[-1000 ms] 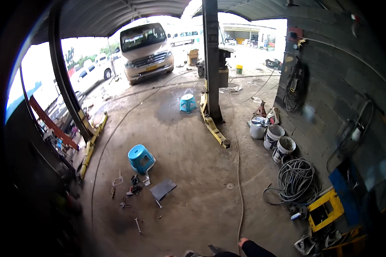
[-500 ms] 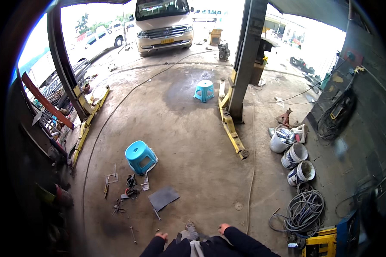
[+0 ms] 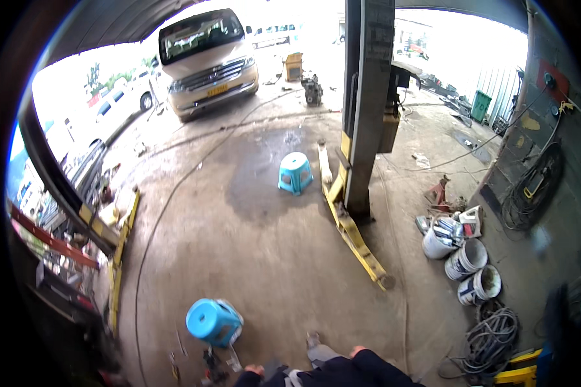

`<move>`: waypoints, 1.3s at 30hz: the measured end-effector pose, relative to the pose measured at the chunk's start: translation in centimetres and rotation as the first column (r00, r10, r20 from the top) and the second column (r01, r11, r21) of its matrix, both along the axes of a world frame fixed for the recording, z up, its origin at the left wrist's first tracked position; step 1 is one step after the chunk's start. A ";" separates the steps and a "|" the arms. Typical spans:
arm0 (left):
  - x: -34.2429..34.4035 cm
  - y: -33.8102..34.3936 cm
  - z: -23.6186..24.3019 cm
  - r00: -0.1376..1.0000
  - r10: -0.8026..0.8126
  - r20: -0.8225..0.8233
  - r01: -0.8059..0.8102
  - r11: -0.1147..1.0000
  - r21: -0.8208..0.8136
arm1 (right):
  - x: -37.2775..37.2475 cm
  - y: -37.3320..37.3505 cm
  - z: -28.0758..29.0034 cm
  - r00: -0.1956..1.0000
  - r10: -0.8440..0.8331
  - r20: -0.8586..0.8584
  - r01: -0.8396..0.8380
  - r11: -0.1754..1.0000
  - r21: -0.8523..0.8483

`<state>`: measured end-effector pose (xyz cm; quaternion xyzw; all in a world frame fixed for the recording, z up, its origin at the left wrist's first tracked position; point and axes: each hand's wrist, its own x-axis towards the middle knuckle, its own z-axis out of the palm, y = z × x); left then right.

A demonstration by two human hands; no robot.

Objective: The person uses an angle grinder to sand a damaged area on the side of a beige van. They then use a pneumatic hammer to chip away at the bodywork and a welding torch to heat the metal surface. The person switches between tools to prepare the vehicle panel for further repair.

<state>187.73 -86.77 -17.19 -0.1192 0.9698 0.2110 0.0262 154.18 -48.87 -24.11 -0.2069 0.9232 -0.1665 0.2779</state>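
Observation:
My left hand [image 3: 254, 370] is low at the bottom edge beside my dark-clad body, small and partly hidden. My right hand [image 3: 357, 350] shows just past the dark sleeve on the other side; its fingers are too small and hidden to read. Between them a foot [image 3: 314, 338] is on the concrete. A blue plastic stool [image 3: 210, 319] stands left of my left hand, with scattered hand tools [image 3: 215, 361] below it. Farther ahead, another blue stool [image 3: 295, 173] stands on a wet patch.
Yellow lift arms [image 3: 361, 251] extend from the central steel post [image 3: 368, 116]. Another lift post [image 3: 84, 213] stands left. A van [image 3: 210, 80] faces me. Buckets [image 3: 465, 261] and coiled hose [image 3: 494, 338] line the right wall. A cable [image 3: 142, 271] crosses the floor.
The view has moved forward: the far stool and van's lower part appear closer, and the near stool and tools have slid down toward the bottom edge, the wrenches out of sight.

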 end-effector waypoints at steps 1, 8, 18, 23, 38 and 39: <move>-2.2 -1.7 0.6 0.922 0.284 0.263 -0.368 0.854 0.369 | -2.9 -1.6 0.0 0.996 0.000 0.085 -0.001 1.000 0.013; -17.6 -17.3 3.4 0.559 0.575 0.597 -0.804 0.203 0.558 | -25.0 -25.8 7.6 0.968 0.222 0.115 -0.227 0.973 0.029; -43.2 -46.9 0.8 0.586 0.530 0.614 -0.791 0.206 0.577 | -44.8 -54.1 4.6 0.946 0.222 0.237 -0.259 0.955 0.141; -54.6 -66.0 4.0 0.584 0.549 0.597 -0.795 0.238 0.558 | -52.6 -65.5 6.6 0.948 0.148 0.280 -0.155 0.988 0.004; -90.4 -96.4 6.2 0.654 0.351 0.670 -0.712 0.585 0.389 | -89.6 -98.7 1.2 0.953 0.207 0.220 -0.257 0.939 0.230; -93.3 -99.0 6.5 0.658 0.377 0.652 -0.728 0.538 0.425 | -93.0 -101.0 1.4 0.989 0.119 0.086 -0.130 0.982 0.138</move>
